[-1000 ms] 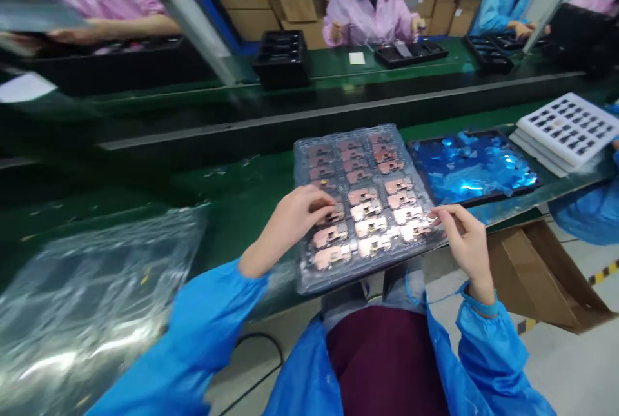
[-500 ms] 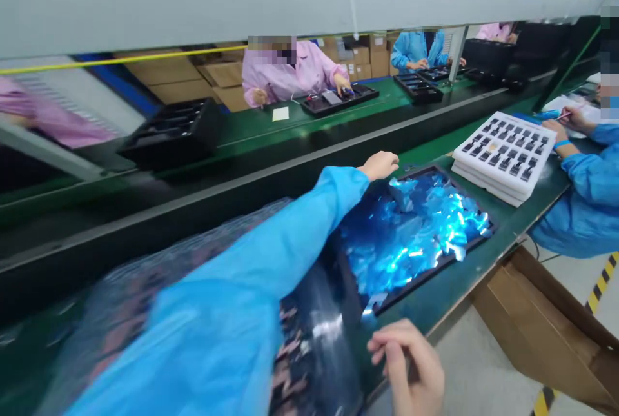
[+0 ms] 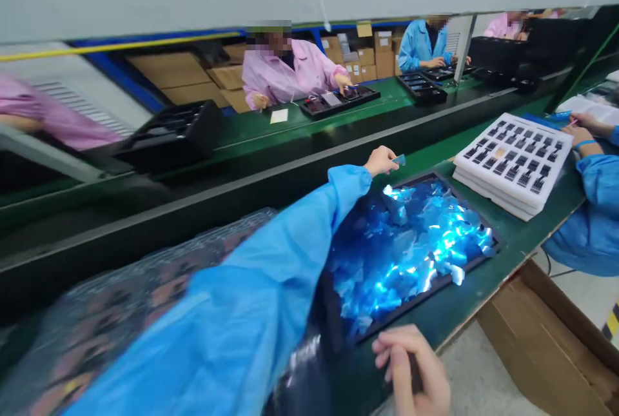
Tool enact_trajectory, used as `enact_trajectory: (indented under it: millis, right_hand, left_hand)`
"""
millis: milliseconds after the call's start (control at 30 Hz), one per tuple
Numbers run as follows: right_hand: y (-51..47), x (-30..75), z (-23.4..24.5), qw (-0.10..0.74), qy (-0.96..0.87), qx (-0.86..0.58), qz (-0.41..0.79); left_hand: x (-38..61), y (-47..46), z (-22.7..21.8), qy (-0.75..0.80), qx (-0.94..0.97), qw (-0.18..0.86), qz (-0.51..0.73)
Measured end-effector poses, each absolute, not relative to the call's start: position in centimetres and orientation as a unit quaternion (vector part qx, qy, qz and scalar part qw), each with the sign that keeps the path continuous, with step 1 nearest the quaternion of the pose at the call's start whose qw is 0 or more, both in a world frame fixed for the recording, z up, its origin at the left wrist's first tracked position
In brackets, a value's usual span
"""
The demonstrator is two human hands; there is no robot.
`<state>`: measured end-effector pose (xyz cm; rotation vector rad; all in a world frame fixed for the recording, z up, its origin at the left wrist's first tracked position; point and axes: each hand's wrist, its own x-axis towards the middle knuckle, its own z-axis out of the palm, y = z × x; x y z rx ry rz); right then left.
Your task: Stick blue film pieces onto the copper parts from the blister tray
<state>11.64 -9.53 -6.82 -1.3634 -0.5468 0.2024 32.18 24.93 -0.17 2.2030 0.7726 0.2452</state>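
A small blue tab (image 3: 399,159) is pinched by the left hand (image 3: 382,161) above a black tray (image 3: 425,297) of blue film scraps (image 3: 411,242). The right hand (image 3: 411,371) is curled, but its hold cannot be told.

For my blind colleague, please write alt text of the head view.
A person's left hand in a blue sleeve holds a small blue piece near a black tray of shiny blue film scraps, on a green workbench.
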Motion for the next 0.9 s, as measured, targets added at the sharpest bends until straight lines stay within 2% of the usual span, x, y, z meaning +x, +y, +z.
enact_trajectory:
  millis: [200, 267, 400, 567, 700, 900]
  right_hand:
    - [-8.7, 12.3, -1.7, 0.717, -0.285, -0.628, 0.102]
    - [-8.1, 11.3, -0.1, 0.714, -0.3, -0.62, 0.124]
    - [-8.1, 7.5, 1.6, 0.682, -0.351, -0.61, 0.199]
    - [-8.8, 3.0, 1.4, 0.656, -0.406, -0.606, 0.196]
    - [-8.4, 0.8, 1.5, 0.613, -0.463, -0.611, 0.19]
    - [-7.7, -1.4, 1.6, 0.571, -0.499, -0.625, 0.184]
  left_hand:
    - [11.2, 14.8, 6.2, 0.232, 0.766, 0.588, 0.115]
    - [4.3, 10.1, 7.2, 0.222, 0.748, 0.608, 0.151]
    - [-5.5, 3.1, 7.4, 0.257, 0.757, 0.548, 0.246]
    - [-11.6, 0.1, 5.9, 0.321, 0.718, 0.511, 0.348]
    - [-14.5, -0.2, 4.3, 0.369, 0.697, 0.489, 0.371]
    - [-17.6, -0.1, 2.9, 0.363, 0.713, 0.466, 0.378]
